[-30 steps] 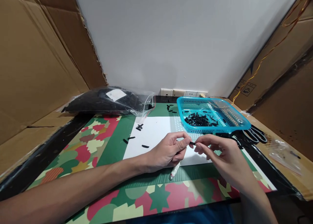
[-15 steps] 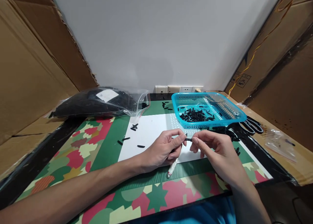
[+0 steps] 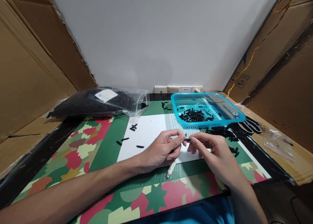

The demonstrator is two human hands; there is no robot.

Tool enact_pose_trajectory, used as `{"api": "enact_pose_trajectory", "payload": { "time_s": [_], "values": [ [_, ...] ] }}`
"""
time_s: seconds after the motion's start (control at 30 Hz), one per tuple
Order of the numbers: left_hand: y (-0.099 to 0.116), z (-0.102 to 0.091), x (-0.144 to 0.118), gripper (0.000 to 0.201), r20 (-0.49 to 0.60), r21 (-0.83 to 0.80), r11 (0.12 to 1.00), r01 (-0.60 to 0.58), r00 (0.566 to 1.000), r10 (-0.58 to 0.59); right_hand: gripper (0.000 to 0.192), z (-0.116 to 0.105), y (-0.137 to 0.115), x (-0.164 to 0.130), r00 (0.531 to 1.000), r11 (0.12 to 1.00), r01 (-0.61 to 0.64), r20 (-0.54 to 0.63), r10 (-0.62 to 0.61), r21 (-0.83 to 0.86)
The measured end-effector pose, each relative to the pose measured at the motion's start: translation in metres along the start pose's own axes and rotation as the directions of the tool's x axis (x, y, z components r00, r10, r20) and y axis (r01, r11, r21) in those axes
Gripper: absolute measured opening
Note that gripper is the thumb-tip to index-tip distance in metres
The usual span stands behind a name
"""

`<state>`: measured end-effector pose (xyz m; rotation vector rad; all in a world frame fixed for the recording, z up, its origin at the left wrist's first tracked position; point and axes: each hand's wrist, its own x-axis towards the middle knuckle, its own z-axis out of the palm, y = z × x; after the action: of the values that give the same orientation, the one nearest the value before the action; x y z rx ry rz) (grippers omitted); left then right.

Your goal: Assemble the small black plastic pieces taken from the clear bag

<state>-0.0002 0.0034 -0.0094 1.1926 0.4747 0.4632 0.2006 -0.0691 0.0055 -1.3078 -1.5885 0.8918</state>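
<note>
Both hands have drifted slightly left since earlier, pinch unchanged. Left hand (image 3: 162, 150) and right hand (image 3: 215, 157) each close fingertips on a small black piece (image 3: 187, 139) at frame centre, above the white sheet (image 3: 151, 132); left also grips a white pen-like tool (image 3: 172, 168). Blue basket (image 3: 234, 114) sits upper right. Likely mid-assembly; next needs fine alignment.

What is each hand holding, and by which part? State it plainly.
The left hand and right hand pinch a small black piece between their fingertips, one at each end. The left hand also grips a white pen-like tool near its upper part.
</note>
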Motion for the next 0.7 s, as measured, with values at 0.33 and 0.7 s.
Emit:
{"api": "enact_pose_trajectory", "payload": {
  "time_s": [0.33,0.7],
  "values": [
    [0.0001,0.0003,0.0007,0.028,-0.002,-0.005,1.0,0.008,1.0,-0.008,0.032,0.0002,0.0005,-0.001,0.999,1.0,0.023,-0.032,-0.024,-0.02],
    [-0.0014,-0.0009,0.002,0.029,-0.008,-0.038,0.999,0.008,1.0,-0.009,0.027,-0.0035,0.0009,-0.0018,0.998,0.996,0.048,-0.042,-0.045,0.08]
  ]
}}
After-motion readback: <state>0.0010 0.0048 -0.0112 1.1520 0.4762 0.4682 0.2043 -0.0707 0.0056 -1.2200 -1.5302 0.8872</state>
